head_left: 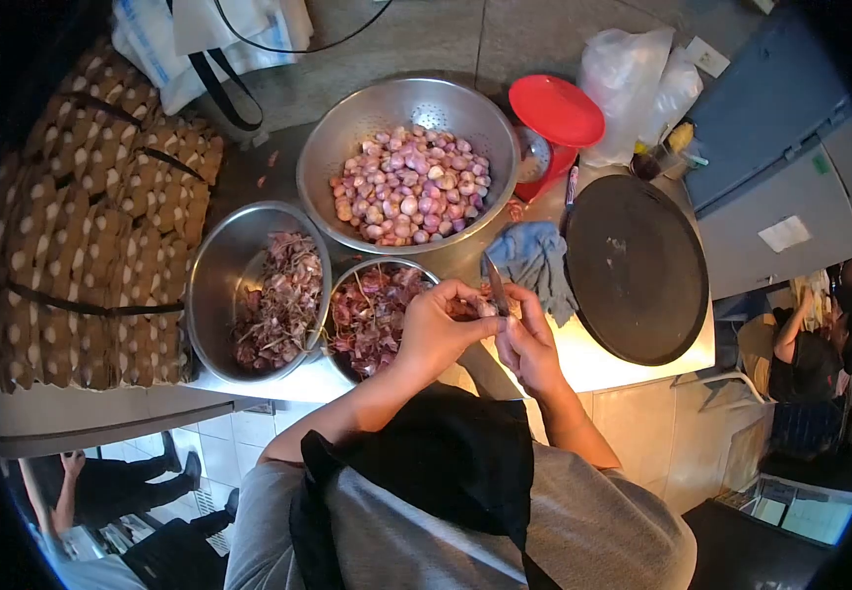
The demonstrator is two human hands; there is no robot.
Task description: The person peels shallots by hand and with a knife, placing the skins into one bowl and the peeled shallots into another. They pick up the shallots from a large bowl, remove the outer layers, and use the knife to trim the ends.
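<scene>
In front of my chest, my left hand is closed on a small shallot, mostly covered by the fingers. Close against it, my right hand grips a small knife, its blade pointing up and away from me. Beneath my left hand stands a metal bowl of reddish skins. To its left, a larger metal bowl holds dry peelings and stem ends. Behind them, a big metal colander contains many shallots.
A blue-grey cloth lies beyond my right hand, beside a round black tray. Further back are a red scale and plastic bags. Stacked egg trays stand at left. Other people are at far right and lower left.
</scene>
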